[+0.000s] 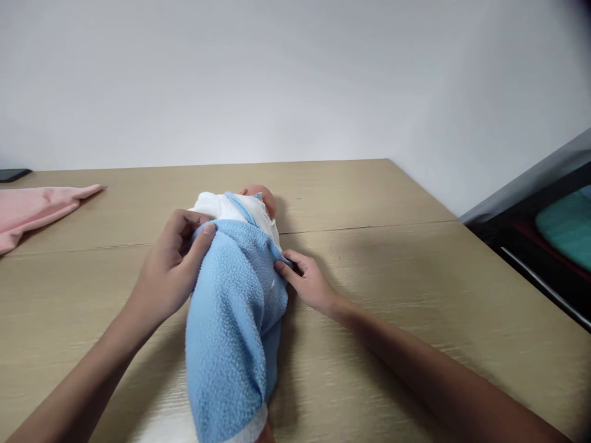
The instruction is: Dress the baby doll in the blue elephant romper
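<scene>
A baby doll [268, 195] lies on the table with its head toward the wall. Its upper body is in a white top [215, 206] with blue trim, and blue fleece pants [226, 307] cover it from the waist down. My left hand [178, 258] pinches the left side of the waistband between thumb and fingers. At the right side of the waist, my right hand [307, 277] grips the fabric edge. A bit of the doll's leg [266, 434] shows below the white cuff at the bottom of the picture. Its arms are hidden.
The wooden table [392, 277] has a seam running across it and meets a pale wall. A pink cloth [37, 209] lies at the left, with the corner of a dark flat object [13, 175] behind it. Beyond the right edge are dark and green things [567, 224].
</scene>
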`<state>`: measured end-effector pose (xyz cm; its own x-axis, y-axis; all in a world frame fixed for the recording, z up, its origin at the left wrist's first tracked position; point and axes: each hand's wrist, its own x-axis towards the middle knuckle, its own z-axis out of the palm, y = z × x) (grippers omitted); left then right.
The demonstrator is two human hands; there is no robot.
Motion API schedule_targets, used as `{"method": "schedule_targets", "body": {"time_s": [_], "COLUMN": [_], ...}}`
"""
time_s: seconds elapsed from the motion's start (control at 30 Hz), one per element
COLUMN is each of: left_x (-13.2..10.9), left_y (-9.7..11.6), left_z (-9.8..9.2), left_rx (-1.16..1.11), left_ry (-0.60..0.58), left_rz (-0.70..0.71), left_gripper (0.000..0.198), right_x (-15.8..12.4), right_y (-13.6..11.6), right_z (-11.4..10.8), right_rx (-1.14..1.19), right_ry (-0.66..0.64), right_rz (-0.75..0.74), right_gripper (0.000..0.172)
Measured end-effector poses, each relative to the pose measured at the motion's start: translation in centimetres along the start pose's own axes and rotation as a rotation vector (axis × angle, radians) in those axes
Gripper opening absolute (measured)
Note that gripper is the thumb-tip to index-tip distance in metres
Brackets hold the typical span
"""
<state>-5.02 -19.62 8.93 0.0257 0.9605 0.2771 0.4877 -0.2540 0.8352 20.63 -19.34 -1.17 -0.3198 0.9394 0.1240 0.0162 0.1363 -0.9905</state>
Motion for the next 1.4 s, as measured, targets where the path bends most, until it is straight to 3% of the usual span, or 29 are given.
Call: {"method": "schedule_targets", "body": {"time_s": [0.2, 0.4, 0.53, 0.8, 1.0, 1.13, 1.3, 1.4], "left_x": [-0.2, 0.1, 0.1, 0.0, -0.1, 0.0, 0.1, 0.0], "left_y": [-0.5, -0.2, -0.2, -0.1, -0.2, -0.5, -1.1, -1.1], "left_z": [-0.3, -0.2, 0.0, 0.1, 0.1, 0.1, 0.2, 0.2], "left_rx": [0.250, 0.382, 0.318, 0.246, 0.192, 0.187, 0.211, 0.214], "left_ry": [0.074, 0.181, 0.122, 0.069, 0.049, 0.039, 0.070, 0.066], "left_rz": [0.173, 0.328, 0.289, 0.227, 0.189, 0.187, 0.243, 0.238], "left_gripper": [0.017, 0.011, 0.012, 0.015, 0.018, 0.019, 0.021, 0.020], "right_x": [-0.3, -1.0, -1.4, -1.0, -0.7, -0.7, -0.7, -0.3], "right_y": [0.3, 0.6, -0.7, -2.4, -3.6, -3.4, -2.7, -2.8], "right_z": [0.2, 0.4, 0.7, 0.8, 0.6, 1.1, 1.4, 1.1], "right_rx": [-0.231, -0.120, -0.153, -0.095, 0.138, 0.135, 0.104, -0.035], "right_ry": [0.087, 0.173, 0.164, 0.101, 0.033, 0.076, 0.133, 0.119], "right_rz": [-0.135, -0.156, -0.288, -0.218, -0.128, -0.150, -0.180, -0.210], "right_gripper": [0.027, 0.024, 0.025, 0.020, 0.026, 0.024, 0.038, 0.016]}}
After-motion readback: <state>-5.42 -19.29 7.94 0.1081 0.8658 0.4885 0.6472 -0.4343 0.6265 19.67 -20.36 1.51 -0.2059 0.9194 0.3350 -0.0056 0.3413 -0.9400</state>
